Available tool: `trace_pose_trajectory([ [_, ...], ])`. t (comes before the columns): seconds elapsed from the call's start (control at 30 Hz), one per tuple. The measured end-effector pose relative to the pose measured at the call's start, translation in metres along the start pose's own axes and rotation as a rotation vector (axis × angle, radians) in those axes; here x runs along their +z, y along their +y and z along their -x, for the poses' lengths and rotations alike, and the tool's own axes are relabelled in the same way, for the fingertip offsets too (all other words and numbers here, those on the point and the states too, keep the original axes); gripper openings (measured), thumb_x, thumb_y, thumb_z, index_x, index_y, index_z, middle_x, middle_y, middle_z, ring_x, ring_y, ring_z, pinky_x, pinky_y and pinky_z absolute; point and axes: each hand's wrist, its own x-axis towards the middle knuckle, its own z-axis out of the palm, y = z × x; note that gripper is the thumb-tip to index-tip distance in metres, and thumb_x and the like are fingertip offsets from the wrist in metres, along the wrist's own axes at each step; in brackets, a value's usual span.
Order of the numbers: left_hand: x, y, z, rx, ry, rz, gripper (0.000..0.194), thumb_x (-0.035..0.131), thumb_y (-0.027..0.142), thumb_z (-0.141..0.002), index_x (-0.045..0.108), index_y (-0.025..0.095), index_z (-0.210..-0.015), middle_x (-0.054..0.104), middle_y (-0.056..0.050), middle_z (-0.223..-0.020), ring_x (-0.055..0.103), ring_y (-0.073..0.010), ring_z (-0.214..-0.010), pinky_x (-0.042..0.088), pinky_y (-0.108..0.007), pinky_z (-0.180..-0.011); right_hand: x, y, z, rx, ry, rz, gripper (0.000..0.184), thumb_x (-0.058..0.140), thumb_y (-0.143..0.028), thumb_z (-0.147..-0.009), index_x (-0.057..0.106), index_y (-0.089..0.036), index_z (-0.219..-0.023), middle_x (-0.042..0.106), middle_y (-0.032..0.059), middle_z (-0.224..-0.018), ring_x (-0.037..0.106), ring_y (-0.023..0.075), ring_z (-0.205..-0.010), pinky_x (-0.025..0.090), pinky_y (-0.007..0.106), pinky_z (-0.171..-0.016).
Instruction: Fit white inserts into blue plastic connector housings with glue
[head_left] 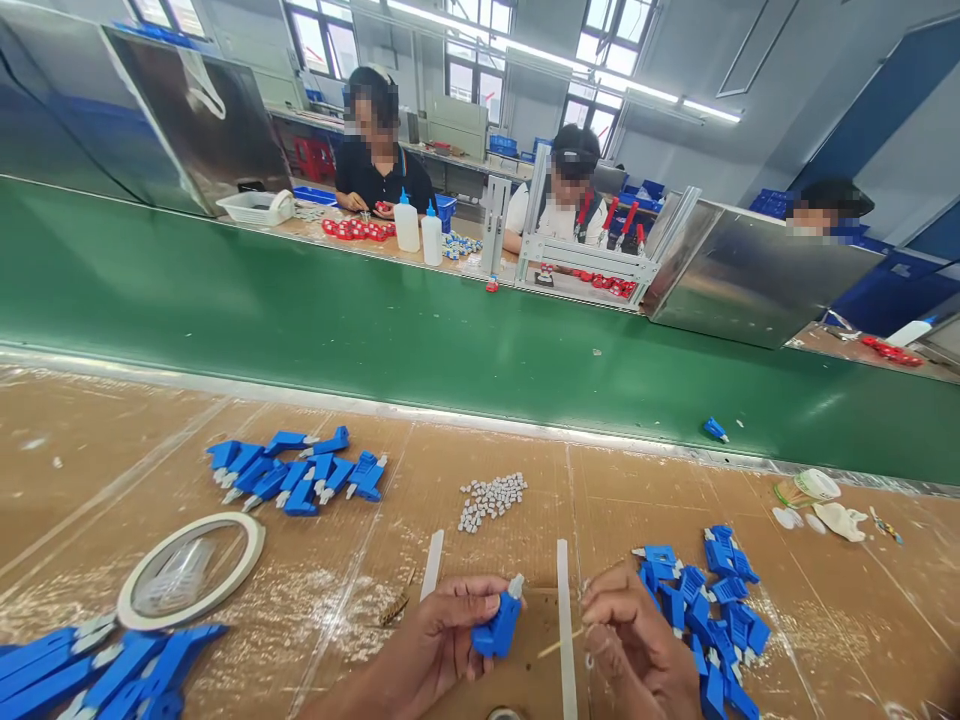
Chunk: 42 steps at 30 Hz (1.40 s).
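Note:
My left hand (442,640) grips a small blue plastic connector (499,625) with a white tip pointing up, low in the middle of the view. Just to its right, my right hand (637,645) is pinched on a thin pale stick (559,645) whose end points toward the connector. Between the two hands a white strip (564,600) lies on the brown bench. A cluster of small white caps (491,498) sits just beyond the hands.
Piles of blue connectors lie at the right (712,610), the back left (296,472) and the bottom left (105,675). A tape ring (191,570) lies left. A green conveyor belt (375,320) carries one blue connector (715,430). Three people work at the far side.

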Motion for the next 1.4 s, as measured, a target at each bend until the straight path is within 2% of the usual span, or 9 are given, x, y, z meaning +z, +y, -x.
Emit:
trace_pose_trajectory([
  [0.13, 0.000, 0.008, 0.002, 0.063, 0.035, 0.062, 0.024, 0.083, 0.024, -0.060, 0.072, 0.009, -0.075, 0.065, -0.003, -0.062, 0.053, -0.0069, -0.042, 0.037, -0.016, -0.038, 0.001, 0.002, 0.016, -0.044, -0.345, 0.192, 0.019, 0.055, -0.034, -0.096, 0.071, -0.027, -0.089, 0.059, 0.0045, -0.084, 0.059, 0.0198, -0.071, 0.048, 0.031, -0.062],
  [0.23, 0.000, 0.012, 0.003, 0.081, 0.021, 0.079, 0.022, 0.080, 0.024, -0.063, 0.071, 0.008, -0.074, 0.062, -0.002, -0.061, 0.052, -0.0063, -0.042, 0.034, -0.015, -0.037, 0.004, 0.004, 0.025, -0.064, -0.478, 0.308, 0.017, 0.056, -0.031, -0.096, 0.072, -0.028, -0.100, 0.061, 0.0055, -0.086, 0.061, 0.0194, -0.069, 0.050, 0.030, -0.061],
  [0.33, 0.001, 0.011, 0.001, 0.088, 0.011, 0.098, 0.019, 0.077, 0.024, -0.065, 0.069, 0.009, -0.072, 0.060, -0.001, -0.061, 0.053, -0.0067, -0.043, 0.033, -0.016, -0.037, 0.002, 0.004, 0.017, -0.066, -0.411, 0.354, 0.022, 0.057, -0.030, -0.095, 0.067, -0.029, -0.115, 0.067, 0.0052, -0.090, 0.065, 0.0204, -0.074, 0.053, 0.030, -0.066],
  [0.47, 0.003, 0.006, -0.002, 0.098, -0.018, 0.095, 0.018, 0.075, 0.025, -0.065, 0.070, 0.009, -0.072, 0.057, 0.000, -0.058, 0.051, -0.0070, -0.043, 0.034, -0.017, -0.039, 0.004, 0.012, -0.026, 0.025, -0.272, 0.571, 0.018, 0.049, -0.026, -0.097, 0.067, -0.025, -0.099, 0.069, 0.0042, -0.085, 0.067, 0.0218, -0.079, 0.052, 0.031, -0.072],
  [0.73, 0.000, 0.001, -0.010, 0.097, -0.024, 0.197, 0.012, 0.071, 0.021, -0.071, 0.066, 0.010, -0.073, 0.061, -0.003, -0.067, 0.053, -0.0069, -0.046, 0.036, -0.016, -0.043, 0.035, 0.040, -0.104, 0.012, -0.286, 0.800, 0.016, 0.052, -0.013, -0.091, 0.067, -0.018, -0.087, 0.072, 0.0088, -0.088, 0.067, 0.0251, -0.084, 0.051, 0.034, -0.075],
  [0.93, -0.002, 0.000, -0.014, 0.078, -0.012, 0.221, 0.011, 0.069, 0.021, -0.070, 0.066, 0.011, -0.074, 0.061, -0.003, -0.065, 0.053, -0.0082, -0.046, 0.035, -0.016, -0.041, 0.046, 0.038, -0.118, 0.080, -0.314, 0.917, 0.015, 0.055, -0.011, -0.089, 0.068, -0.018, -0.083, 0.073, 0.0090, -0.086, 0.067, 0.0242, -0.082, 0.047, 0.032, -0.071],
  [1.13, 0.002, 0.005, -0.010, 0.090, -0.019, 0.216, 0.010, 0.068, 0.020, -0.068, 0.066, 0.011, -0.071, 0.060, -0.002, -0.063, 0.051, -0.0080, -0.043, 0.031, -0.017, -0.039, 0.051, 0.033, -0.124, 0.139, -0.357, 0.959, 0.015, 0.056, -0.008, -0.084, 0.069, -0.014, -0.080, 0.073, 0.0171, -0.089, 0.067, 0.0312, -0.086, 0.045, 0.036, -0.072],
  [1.3, 0.001, 0.001, -0.011, 0.111, -0.004, 0.242, 0.009, 0.068, 0.018, -0.068, 0.067, 0.011, -0.073, 0.063, -0.003, -0.069, 0.050, -0.0076, -0.047, 0.038, -0.017, -0.044, 0.051, 0.035, -0.123, 0.204, -0.314, 0.793, 0.014, 0.053, -0.009, -0.083, 0.064, -0.015, -0.079, 0.069, 0.0185, -0.093, 0.065, 0.0317, -0.091, 0.046, 0.040, -0.080],
  [1.4, -0.003, 0.000, -0.013, 0.121, -0.035, 0.220, 0.011, 0.068, 0.020, -0.069, 0.067, 0.010, -0.073, 0.063, -0.004, -0.069, 0.050, -0.0070, -0.046, 0.036, -0.017, -0.042, 0.040, 0.037, -0.118, 0.267, -0.312, 0.567, 0.016, 0.053, -0.021, -0.088, 0.057, -0.019, -0.072, 0.066, 0.0116, -0.080, 0.065, 0.0270, -0.082, 0.050, 0.037, -0.073],
])
